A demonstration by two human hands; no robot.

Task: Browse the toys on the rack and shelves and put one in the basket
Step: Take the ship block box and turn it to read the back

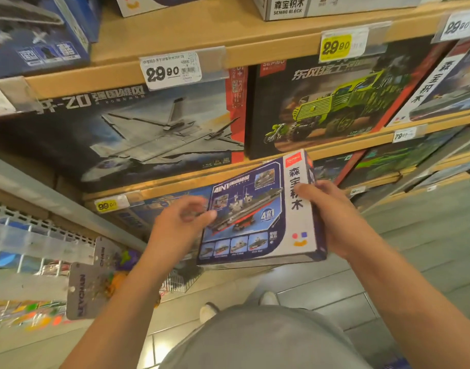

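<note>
The right hand (pixel 332 217) is gripping the box (pixel 257 214) by its right edge, holding it up before the shelves (pixel 175 53). The left hand (pixel 180 222), loosely curled, is touching its front. It looks light, stiff cardboard; side edges suit holding. No basket showing.

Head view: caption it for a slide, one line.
Right hand grips a ship box; left hand touches it, before toy shelves.

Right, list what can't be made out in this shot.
Head view only:
- Basket: not in frame, so nothing shows where it is.
- Left hand: motion-blurred; whether its fingers touch the box is unclear.
- Box back: turned away from the camera.
- Keychain rack: blurred, toys unreadable.
- Top boxes: cut by the upper edge.
- Small print on the price tag: too small.
</note>
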